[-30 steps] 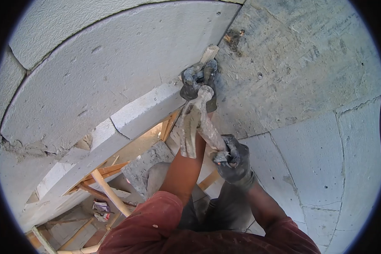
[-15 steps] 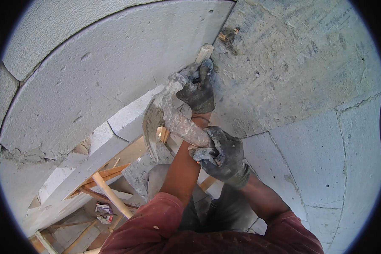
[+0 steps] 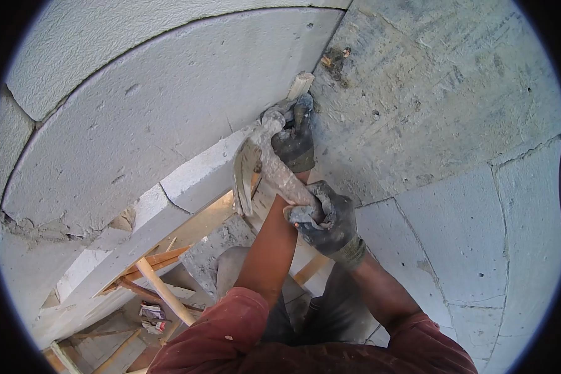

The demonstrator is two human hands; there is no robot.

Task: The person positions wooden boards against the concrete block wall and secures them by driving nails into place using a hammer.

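Rising across the upper left, the pale block wall [image 3: 181,100] meets the rough concrete surface [image 3: 436,87] at a corner, and both look as they did half a second ago. What differs is the mortar-crusted hammer [image 3: 283,174]: its head, then out to the left, has swung back toward the corner and now lies just beside the left hand, its blade-like end pointing down. Whether they touch, I cannot tell. The gloved right hand [image 3: 330,222], clenched around the handle, has risen slightly with it. The gloved left hand [image 3: 295,144] is curled at the corner, apparently gripping the lower part of a small wood piece [image 3: 301,85], most of which the glove hides. Its pale end sticks out above the fingers in much the same place, so I judge that the hammer's position has changed, not the wood's.
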